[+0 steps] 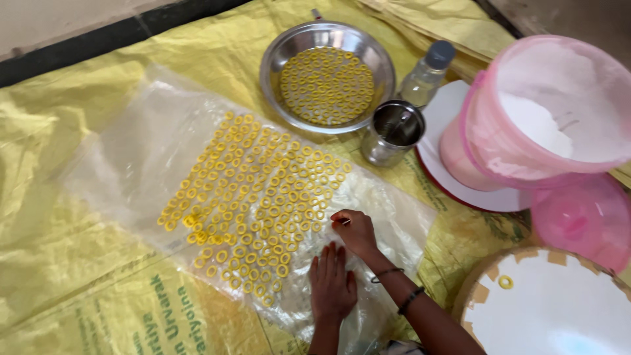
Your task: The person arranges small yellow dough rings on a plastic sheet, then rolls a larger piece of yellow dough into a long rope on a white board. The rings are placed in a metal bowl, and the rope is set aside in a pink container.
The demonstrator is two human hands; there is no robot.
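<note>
Several small yellow dough rings lie in rows on a clear plastic sheet spread over yellow sacking. My left hand rests flat on the sheet, fingers stretched forward, just right of the nearest rings, and holds nothing. Just beyond it, my right hand has its fingers pinched on a small thin pale stick at the right edge of the rings. Dark bangles circle my right wrist.
A steel bowl with more yellow rings stands at the back, a steel cup and a clear bottle beside it. At right are a pink bucket of white powder, a pink lid and a round white board.
</note>
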